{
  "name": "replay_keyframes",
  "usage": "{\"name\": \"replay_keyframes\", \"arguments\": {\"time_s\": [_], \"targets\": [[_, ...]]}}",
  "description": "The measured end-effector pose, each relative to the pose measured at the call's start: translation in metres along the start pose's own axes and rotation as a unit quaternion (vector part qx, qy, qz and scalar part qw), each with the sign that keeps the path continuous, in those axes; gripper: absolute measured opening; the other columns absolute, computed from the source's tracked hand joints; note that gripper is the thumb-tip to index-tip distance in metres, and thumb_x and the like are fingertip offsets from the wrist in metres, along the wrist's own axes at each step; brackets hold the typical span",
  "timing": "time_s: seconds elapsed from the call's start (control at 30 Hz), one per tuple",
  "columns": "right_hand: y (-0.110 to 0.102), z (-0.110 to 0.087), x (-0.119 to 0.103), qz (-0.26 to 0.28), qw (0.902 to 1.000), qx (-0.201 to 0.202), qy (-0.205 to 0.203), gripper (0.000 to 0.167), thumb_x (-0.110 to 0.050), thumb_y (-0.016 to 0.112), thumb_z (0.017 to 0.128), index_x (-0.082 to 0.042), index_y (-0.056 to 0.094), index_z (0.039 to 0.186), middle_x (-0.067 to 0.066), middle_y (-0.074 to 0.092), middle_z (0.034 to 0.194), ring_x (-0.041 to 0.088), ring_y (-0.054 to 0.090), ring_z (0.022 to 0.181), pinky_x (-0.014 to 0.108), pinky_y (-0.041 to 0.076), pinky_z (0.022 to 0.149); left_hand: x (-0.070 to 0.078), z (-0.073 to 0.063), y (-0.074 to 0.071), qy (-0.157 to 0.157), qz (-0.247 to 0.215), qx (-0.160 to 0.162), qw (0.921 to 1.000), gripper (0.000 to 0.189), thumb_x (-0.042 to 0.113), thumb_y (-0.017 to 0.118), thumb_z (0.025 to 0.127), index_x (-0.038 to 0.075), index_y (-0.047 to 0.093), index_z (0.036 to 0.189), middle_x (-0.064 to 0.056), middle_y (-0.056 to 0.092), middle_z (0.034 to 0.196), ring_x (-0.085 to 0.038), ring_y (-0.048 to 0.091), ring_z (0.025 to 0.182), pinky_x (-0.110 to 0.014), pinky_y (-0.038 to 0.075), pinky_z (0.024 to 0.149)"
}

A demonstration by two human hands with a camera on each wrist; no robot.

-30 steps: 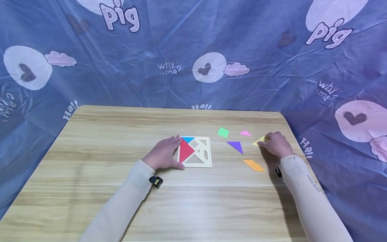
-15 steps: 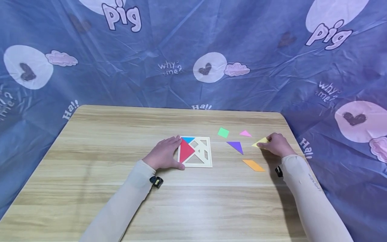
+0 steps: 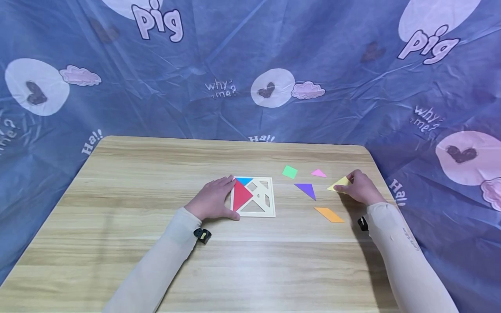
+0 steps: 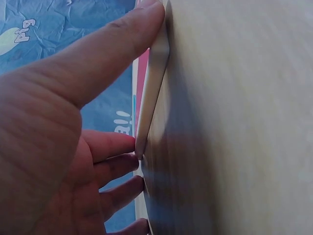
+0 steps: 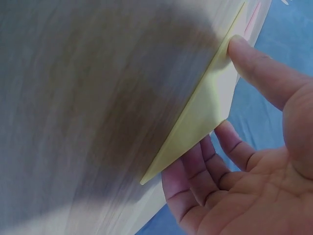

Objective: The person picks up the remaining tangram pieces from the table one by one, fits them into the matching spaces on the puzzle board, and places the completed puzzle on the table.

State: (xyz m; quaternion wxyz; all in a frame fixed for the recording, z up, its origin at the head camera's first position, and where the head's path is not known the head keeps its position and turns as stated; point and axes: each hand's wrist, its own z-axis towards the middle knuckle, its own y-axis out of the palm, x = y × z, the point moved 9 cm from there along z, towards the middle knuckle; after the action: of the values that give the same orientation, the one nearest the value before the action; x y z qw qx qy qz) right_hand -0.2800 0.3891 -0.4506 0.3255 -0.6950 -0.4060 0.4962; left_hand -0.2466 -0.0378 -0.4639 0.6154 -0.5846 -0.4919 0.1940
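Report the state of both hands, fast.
Left hand: open, resting against the puzzle board.
Right hand: closed, holding the yellow triangle by its edges.

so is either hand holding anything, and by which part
The right hand holds the yellow triangle, thumb near one corner, fingers along an edge. The left hand holds the puzzle board by its left side, between thumb and fingers.

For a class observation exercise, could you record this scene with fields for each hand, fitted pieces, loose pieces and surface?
Left hand: touching the left side of the cream board
Right hand: pinching the yellow triangle
In board: red triangle, blue piece
Loose: green square, pink triangle, purple triangle, orange parallelogram
Surface: wood-grain table
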Motion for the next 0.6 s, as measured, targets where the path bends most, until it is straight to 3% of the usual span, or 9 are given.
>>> {"name": "replay_keyframes", "arguments": {"time_s": [0.23, 0.6], "targets": [[-0.003, -0.002, -0.001, 0.02, 0.9996, 0.015, -0.016, 0.054, -0.026, 0.07, 0.098, 0.013, 0.045, 0.126, 0.028, 0.049, 0.116, 0.04, 0.048, 0.102, 0.052, 0.045, 0.089, 0.001, 0.0, -0.001, 0.002, -0.001, 0.0, 1.0, 0.117, 0.063, 0.084, 0.076, 0.003, 0.032, 0.161, -0.013, 0.026, 0.17, -0.032, 0.026, 0.156, -0.052, 0.026, 0.125], [-0.014, -0.003, 0.0, 0.041, 0.9929, 0.091, -0.066, 0.029, -0.011, 0.066, 0.099, 0.009, 0.059, 0.119, 0.027, 0.062, 0.111, 0.04, 0.059, 0.103, 0.051, 0.048, 0.089, 0.0, 0.0, -0.001, 0.001, -0.004, -0.003, 1.0, 0.117, 0.063, 0.084, 0.076, 0.003, 0.032, 0.161, -0.013, 0.025, 0.17, -0.032, 0.025, 0.156, -0.052, 0.025, 0.125]]}}
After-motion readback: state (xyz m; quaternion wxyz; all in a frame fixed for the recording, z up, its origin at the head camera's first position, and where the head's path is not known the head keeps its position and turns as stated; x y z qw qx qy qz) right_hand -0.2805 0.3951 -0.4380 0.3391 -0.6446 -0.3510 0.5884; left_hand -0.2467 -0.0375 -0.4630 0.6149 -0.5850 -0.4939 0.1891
